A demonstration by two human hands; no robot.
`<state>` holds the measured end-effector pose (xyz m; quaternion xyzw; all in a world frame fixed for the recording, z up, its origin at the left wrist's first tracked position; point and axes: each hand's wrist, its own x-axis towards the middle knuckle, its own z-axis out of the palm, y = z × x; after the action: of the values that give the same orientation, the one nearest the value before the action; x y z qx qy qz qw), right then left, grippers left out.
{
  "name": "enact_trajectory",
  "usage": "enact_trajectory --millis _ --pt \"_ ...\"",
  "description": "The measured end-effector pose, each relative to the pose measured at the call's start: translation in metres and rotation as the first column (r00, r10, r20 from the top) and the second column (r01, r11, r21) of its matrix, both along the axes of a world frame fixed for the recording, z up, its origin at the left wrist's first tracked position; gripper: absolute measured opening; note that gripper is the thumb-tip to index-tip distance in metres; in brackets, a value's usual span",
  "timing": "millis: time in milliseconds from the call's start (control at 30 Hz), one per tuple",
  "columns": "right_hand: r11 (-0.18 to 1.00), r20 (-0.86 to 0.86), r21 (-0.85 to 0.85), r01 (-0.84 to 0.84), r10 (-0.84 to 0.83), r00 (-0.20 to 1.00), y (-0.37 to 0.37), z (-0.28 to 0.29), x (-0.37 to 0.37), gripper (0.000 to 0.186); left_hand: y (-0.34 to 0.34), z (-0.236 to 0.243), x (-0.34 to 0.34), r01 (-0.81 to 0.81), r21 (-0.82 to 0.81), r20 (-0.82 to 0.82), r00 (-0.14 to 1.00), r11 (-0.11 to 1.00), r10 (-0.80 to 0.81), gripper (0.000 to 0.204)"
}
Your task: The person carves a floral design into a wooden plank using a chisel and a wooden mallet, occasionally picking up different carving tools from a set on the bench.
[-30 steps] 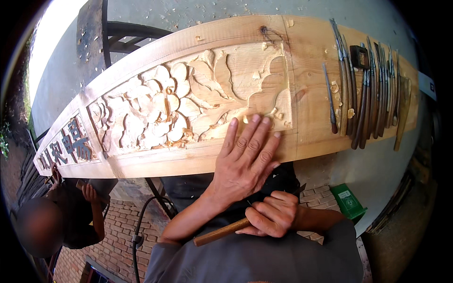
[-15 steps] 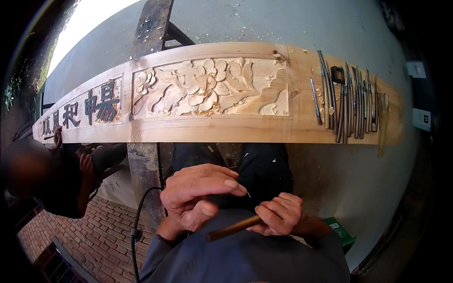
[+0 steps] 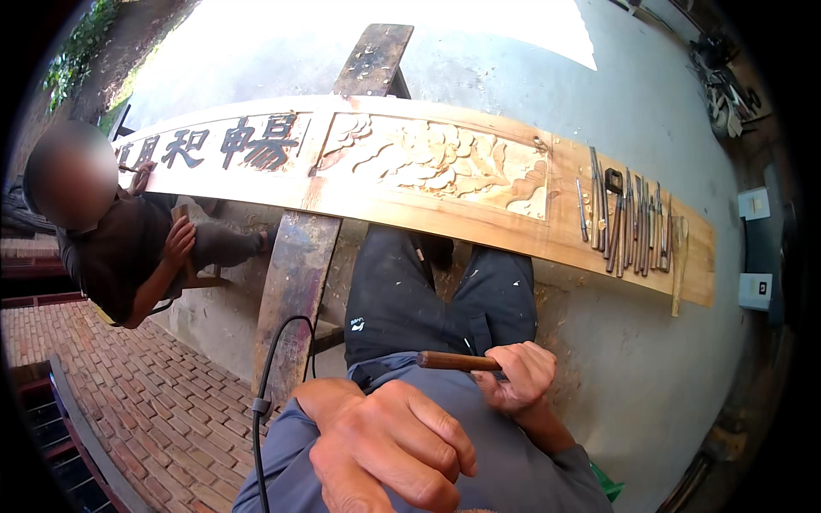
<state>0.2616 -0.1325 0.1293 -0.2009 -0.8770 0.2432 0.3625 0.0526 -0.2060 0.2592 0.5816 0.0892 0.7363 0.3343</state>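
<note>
The right hand [image 3: 520,380] has its fingers wrapped around a brown wooden-handled chisel [image 3: 457,362] at 5 o'clock, above the lap; the left hand [image 3: 389,449] at 6 o'clock rests empty, fingers loosely curled; the long pale carved wooden plank [image 3: 428,205] lies at 12 o'clock.

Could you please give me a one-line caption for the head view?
Right hand holds a wooden-handled tool, left hand empty at the chest, above a carved plank.

The right hand [image 3: 517,376] is closed round a brown wooden handle [image 3: 457,361] pointing toward nine o'clock; the left hand [image 3: 393,445] lies loosely curled at six o'clock, holding nothing; a carved plank [image 3: 428,162] spans twelve o'clock, chisels [image 3: 624,214] lying at two o'clock.
</note>
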Motion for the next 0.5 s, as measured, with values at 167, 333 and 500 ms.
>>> enact_trajectory --millis 167,333,500 --pt "0.997 0.017 0.054 0.055 -0.056 0.998 -0.014 -0.001 -0.004 0.030 -0.021 0.005 0.000 0.049 0.110 -0.020 0.999 0.993 -0.047 0.047" --pt "0.971 0.040 -0.171 0.169 -0.164 0.986 -0.022 0.009 -0.003 0.017 -0.038 0.014 -0.031 0.128 0.110 -0.263 0.960 0.986 -0.095 0.057" --pt "0.552 -0.184 -0.828 0.096 -0.430 0.884 0.023 -0.004 0.017 0.019 -0.081 0.063 -0.073 -0.391 0.231 -0.673 0.597 0.891 0.436 0.055"
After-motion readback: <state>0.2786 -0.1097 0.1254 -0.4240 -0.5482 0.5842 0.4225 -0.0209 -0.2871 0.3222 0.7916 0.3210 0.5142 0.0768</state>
